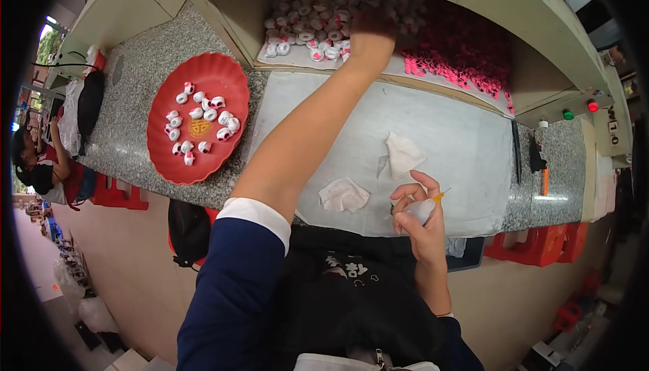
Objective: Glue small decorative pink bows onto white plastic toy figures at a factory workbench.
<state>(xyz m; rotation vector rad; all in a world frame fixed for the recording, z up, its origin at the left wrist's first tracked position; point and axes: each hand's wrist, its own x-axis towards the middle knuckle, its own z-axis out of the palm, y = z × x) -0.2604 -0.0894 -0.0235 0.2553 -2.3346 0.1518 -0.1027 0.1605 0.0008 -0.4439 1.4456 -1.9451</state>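
Note:
My left arm stretches forward into the low shelf, where my left hand (375,31) is at a heap of small white pieces with pink parts (307,23). Shadow hides its fingers, so what they hold does not show. Over the near edge of the white work sheet (460,148), my right hand (420,226) is closed around a small translucent squeeze bottle (424,211). The bottle's yellow cap carries a thin needle tip pointing right. Two crumpled white cloths (343,195) (403,155) lie on the sheet near that hand.
A red scalloped plate (162,148) with several small white pieces stands on the speckled counter at left. Bright pink small parts (460,60) are heaped in the shelf's right side. An orange-and-black tool (545,180) lies at right. Red stools (534,244) stand below; another person (57,168) sits far left.

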